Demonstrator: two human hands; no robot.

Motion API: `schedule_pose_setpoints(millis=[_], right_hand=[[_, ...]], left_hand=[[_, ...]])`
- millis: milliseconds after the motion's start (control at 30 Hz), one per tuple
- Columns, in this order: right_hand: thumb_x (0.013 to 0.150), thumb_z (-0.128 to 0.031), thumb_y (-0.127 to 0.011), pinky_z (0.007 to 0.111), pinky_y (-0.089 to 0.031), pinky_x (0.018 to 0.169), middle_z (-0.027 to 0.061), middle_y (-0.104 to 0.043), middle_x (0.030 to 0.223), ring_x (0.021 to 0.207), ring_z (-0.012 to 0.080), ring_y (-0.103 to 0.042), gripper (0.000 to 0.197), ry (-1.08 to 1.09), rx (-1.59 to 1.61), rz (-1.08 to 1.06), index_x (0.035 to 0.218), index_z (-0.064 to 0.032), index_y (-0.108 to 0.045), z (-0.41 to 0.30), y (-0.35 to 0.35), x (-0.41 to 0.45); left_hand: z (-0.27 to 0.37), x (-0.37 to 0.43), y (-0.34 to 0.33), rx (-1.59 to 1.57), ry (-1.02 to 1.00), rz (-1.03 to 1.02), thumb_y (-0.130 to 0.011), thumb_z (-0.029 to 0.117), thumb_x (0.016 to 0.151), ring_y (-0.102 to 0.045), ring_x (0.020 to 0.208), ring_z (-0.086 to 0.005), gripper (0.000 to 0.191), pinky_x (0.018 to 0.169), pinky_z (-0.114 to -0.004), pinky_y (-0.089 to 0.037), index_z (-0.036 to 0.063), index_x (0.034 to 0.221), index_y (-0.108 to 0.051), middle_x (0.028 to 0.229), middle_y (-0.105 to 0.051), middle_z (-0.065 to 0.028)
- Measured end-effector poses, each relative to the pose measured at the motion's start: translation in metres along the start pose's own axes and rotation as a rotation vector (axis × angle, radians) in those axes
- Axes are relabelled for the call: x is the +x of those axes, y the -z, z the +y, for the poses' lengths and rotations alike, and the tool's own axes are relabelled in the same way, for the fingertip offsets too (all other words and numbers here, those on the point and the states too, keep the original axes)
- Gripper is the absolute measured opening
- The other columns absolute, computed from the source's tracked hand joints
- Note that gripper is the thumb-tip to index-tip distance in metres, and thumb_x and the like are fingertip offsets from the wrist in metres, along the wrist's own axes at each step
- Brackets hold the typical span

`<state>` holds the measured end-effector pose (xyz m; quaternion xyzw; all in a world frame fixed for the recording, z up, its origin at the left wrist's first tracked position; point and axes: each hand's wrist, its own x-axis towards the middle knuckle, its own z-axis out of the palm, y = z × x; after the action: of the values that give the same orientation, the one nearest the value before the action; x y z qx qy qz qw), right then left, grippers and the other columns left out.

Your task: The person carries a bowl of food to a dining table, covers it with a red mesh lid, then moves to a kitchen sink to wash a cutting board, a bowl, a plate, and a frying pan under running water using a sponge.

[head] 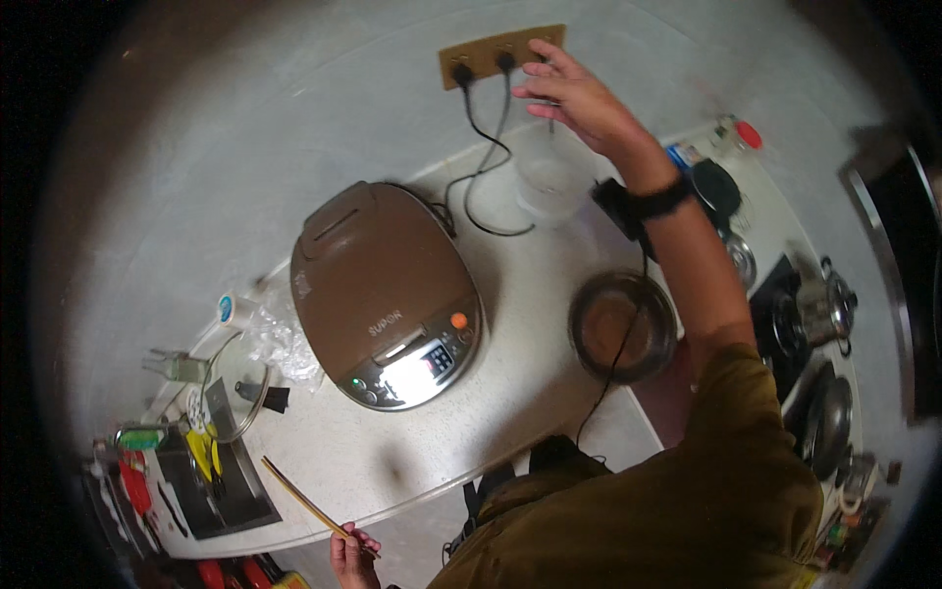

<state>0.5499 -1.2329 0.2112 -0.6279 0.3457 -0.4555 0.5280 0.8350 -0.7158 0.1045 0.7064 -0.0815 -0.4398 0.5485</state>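
My right hand (581, 99) reaches up with spread fingers in front of the wall socket panel (482, 66), near its right end; whether a fingertip touches the panel cannot be told. Black plugs and cords hang from the sockets. Low in the picture, my left hand (355, 554) holds a pair of chopsticks (305, 499) pointing up and left over the counter's edge. Between the hands a brown rice cooker (375, 280) stands on the counter with its lid down and its display lit. A translucent plastic container (553, 180) stands below my right hand.
A dark round pan (622, 327) lies right of the cooker, with a thin cable across it. Clear plastic wrap (283, 335), a glass lid (234, 394) and yellow-handled scissors (204, 453) are on the left. A lidded metal pot (824, 305) stands at the right by the stove.
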Motion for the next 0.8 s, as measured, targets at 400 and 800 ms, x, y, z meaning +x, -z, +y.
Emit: schedule_pose_setpoints(millis=[400, 800], right_hand=[[0.077, -0.007, -0.052, 0.023, -0.043, 0.067, 0.0041, -0.055, 0.091, 0.079, 0.0113, -0.054, 0.036, -0.551, 0.051, 0.486, 0.112, -0.0091, -0.047, 0.048, -0.007, -0.453], [0.071, 0.001, -0.049, 0.03, -0.043, 0.072, 0.0177, -0.057, 0.091, 0.081, 0.0248, -0.056, 0.035, -0.48, -1.383, 1.695, 0.106, 0.0005, -0.049, 0.026, 0.113, -0.765]], left_hand=[[0.033, 0.051, -0.084, 0.452, -0.049, -0.994, -0.046, 0.016, 0.084, -0.046, 0.063, -0.0067, 0.023, 0.057, -0.018, -0.037, -0.0011, 0.099, -0.05, 0.073, -0.053, -0.0016], [0.005, -0.014, -0.17, 0.674, -0.066, -1.295, -0.044, 0.014, 0.085, -0.044, 0.061, -0.0056, 0.023, 0.055, -0.017, -0.035, -0.0011, 0.101, -0.049, 0.071, -0.05, -0.0006]])
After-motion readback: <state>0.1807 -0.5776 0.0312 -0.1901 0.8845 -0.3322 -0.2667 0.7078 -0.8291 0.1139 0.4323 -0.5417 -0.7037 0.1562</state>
